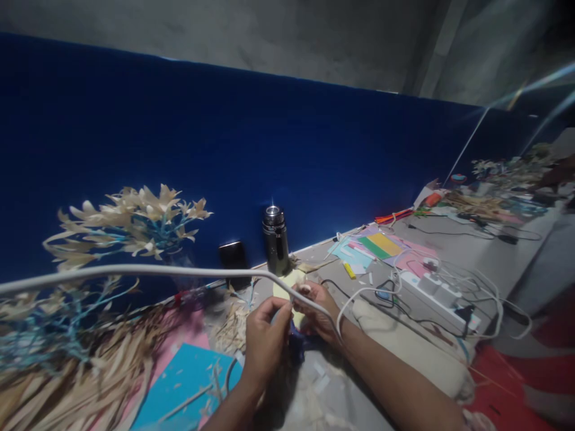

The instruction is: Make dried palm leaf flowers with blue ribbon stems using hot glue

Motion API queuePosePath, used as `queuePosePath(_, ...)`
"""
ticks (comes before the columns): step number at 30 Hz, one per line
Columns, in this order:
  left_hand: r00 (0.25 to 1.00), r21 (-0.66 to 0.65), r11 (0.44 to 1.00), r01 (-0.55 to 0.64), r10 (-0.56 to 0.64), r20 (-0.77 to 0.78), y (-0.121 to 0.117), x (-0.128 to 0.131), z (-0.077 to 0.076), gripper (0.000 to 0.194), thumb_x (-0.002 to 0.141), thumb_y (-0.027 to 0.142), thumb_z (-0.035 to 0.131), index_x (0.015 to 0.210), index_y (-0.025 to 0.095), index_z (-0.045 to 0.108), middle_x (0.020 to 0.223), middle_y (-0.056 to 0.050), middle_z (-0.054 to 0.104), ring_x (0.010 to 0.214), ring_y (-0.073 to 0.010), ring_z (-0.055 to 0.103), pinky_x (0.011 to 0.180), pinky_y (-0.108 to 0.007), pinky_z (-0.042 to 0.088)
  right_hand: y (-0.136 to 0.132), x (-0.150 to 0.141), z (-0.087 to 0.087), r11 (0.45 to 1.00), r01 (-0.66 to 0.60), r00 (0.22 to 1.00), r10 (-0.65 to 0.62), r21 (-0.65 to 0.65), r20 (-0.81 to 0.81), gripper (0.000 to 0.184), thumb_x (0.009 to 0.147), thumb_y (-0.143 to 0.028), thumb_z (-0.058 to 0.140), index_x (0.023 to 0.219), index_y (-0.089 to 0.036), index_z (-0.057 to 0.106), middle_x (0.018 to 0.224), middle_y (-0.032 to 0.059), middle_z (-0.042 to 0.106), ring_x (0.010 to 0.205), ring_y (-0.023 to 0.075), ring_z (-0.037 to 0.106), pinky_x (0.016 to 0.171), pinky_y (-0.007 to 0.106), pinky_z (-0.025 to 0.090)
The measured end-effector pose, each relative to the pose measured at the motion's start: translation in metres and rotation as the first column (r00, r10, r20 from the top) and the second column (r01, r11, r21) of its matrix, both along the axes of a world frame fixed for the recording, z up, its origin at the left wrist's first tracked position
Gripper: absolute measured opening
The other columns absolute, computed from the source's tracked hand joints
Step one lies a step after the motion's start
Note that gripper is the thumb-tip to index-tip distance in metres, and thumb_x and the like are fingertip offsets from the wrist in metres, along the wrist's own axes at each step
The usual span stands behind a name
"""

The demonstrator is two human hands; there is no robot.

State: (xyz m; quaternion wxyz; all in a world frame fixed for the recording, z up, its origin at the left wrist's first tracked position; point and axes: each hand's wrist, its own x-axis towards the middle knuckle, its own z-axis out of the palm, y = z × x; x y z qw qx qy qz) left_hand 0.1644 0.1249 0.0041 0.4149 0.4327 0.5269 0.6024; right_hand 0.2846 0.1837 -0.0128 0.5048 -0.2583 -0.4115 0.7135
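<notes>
My left hand [265, 335] and my right hand [318, 311] meet above the table at the middle. The right fingers are closed around a small pale curled piece [304, 288], perhaps dried husk. My left thumb and forefinger pinch together beside it; what lies between them is too small and blurred to make out. Just below the hands is a dark blue thing [297, 344], partly hidden. Behind them lies a pale yellow sheet [287, 284]. A white cable [179, 271] runs across the view in front of my right wrist.
A dark flask [276, 245] stands by the blue partition [224, 137], beside a black phone-like slab [233, 258]. Cream husk flowers [148, 221] and dried husks [103, 365] fill the left, near a blue sheet [184, 383]. Right are a power strip [438, 299] with tangled cords and coloured papers [381, 244].
</notes>
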Motion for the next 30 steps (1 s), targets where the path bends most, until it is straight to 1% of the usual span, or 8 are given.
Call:
queuePosePath(4, 0.984, 0.1, 0.987, -0.123, 0.134, -0.119, -0.002, -0.001, 0.004, 0.02, 0.079, 0.034, 0.075, 0.066, 0.02, 0.069, 0.048, 0.004, 0.056, 0.041, -0.0109, 0.045, 0.043, -0.021, 0.034, -0.007, 0.002, 0.003, 0.999, -0.01, 0.999, 0.008, 0.05, 0.044, 0.022, 0.063, -0.026, 0.084, 0.076, -0.017, 0.069, 0.069, -0.0019, 0.061, 0.06, 0.0107, 0.049, 0.054, 0.021, 0.04)
queuePosePath(9, 0.986, 0.063, 0.995, -0.072, 0.08, -0.147, 0.0, 0.0, -0.001, 0.021, 0.078, 0.035, 0.076, 0.065, 0.019, 0.069, 0.049, 0.002, 0.058, 0.043, -0.0117, 0.05, 0.045, -0.021, 0.038, -0.005, 0.0, -0.003, 0.997, 0.069, 0.997, -0.07, 0.036, 0.029, 0.031, 0.062, -0.033, 0.091, 0.07, -0.017, 0.066, 0.065, -0.0035, 0.059, 0.058, 0.0098, 0.051, 0.056, 0.021, 0.044)
queuePosePath(12, 0.989, -0.075, 0.992, 0.1, -0.091, 0.118, 0.003, -0.001, -0.006, 0.032, 0.073, 0.045, 0.08, 0.066, 0.018, 0.065, 0.048, 0.003, 0.056, 0.041, -0.0112, 0.049, 0.042, -0.021, 0.04, 0.0, -0.001, -0.01, 1.0, -0.013, 0.997, 0.011, -0.02, -0.073, 0.036, 0.058, -0.035, 0.095, 0.072, -0.016, 0.066, 0.064, -0.0032, 0.061, 0.056, 0.0098, 0.053, 0.054, 0.021, 0.045)
queuePosePath(15, 0.857, -0.135, 0.935, 0.329, -0.235, 0.458, 0.005, -0.001, -0.007, 0.038, 0.066, 0.044, 0.086, 0.068, 0.018, 0.06, 0.05, 0.005, 0.053, 0.039, -0.0065, 0.041, 0.038, -0.018, 0.036, 0.003, -0.002, -0.015, 0.977, -0.191, 0.967, 0.17, -0.095, -0.192, 0.039, 0.06, -0.038, 0.095, 0.079, -0.017, 0.067, 0.064, -0.0027, 0.062, 0.052, 0.0106, 0.053, 0.051, 0.022, 0.047)
queuePosePath(18, 0.773, -0.114, 0.903, 0.414, -0.283, 0.568, 0.005, -0.001, -0.005, 0.039, 0.062, 0.038, 0.09, 0.069, 0.017, 0.058, 0.051, 0.006, 0.051, 0.038, -0.0026, 0.032, 0.035, -0.013, 0.026, 0.004, -0.002, -0.015, 0.964, -0.237, 0.944, 0.2, -0.118, -0.262, 0.036, 0.063, -0.036, 0.094, 0.078, -0.017, 0.068, 0.065, -0.002, 0.062, 0.054, 0.011, 0.055, 0.053, 0.023, 0.049)
queuePosePath(21, 0.833, -0.096, 0.944, 0.316, -0.228, 0.504, 0.005, -0.002, -0.003, 0.043, 0.061, 0.043, 0.09, 0.068, 0.017, 0.057, 0.048, 0.008, 0.049, 0.038, -0.002, 0.028, 0.035, -0.013, 0.02, 0.007, 0.0, -0.009, 0.98, -0.151, 0.959, 0.114, -0.127, -0.26, 0.033, 0.063, -0.033, 0.094, 0.078, -0.016, 0.07, 0.069, 0.0002, 0.064, 0.058, 0.0113, 0.056, 0.055, 0.023, 0.047)
queuePosePath(25, 0.941, -0.097, 0.982, 0.16, -0.122, 0.315, 0.007, -0.003, -0.005, 0.042, 0.068, 0.05, 0.085, 0.068, 0.018, 0.059, 0.043, 0.008, 0.044, 0.038, -0.0041, 0.032, 0.038, -0.015, 0.022, 0.009, 0.004, -0.004, 0.987, -0.098, 0.981, 0.076, -0.124, -0.176, 0.032, 0.061, -0.032, 0.092, 0.076, -0.015, 0.07, 0.071, 0.0014, 0.066, 0.062, 0.0103, 0.055, 0.055, 0.019, 0.042)
queuePosePath(30, 0.999, -0.025, 1.0, 0.018, -0.018, 0.031, 0.006, -0.005, -0.005, 0.028, 0.076, 0.042, 0.077, 0.067, 0.019, 0.065, 0.045, 0.007, 0.046, 0.041, -0.0079, 0.036, 0.042, -0.019, 0.027, 0.008, 0.003, -0.006, 0.992, -0.068, 0.996, 0.062, -0.103, -0.066, 0.037, 0.059, -0.04, 0.092, 0.068, -0.014, 0.067, 0.06, -0.0001, 0.063, 0.052, 0.007, 0.048, 0.05, 0.017, 0.034)
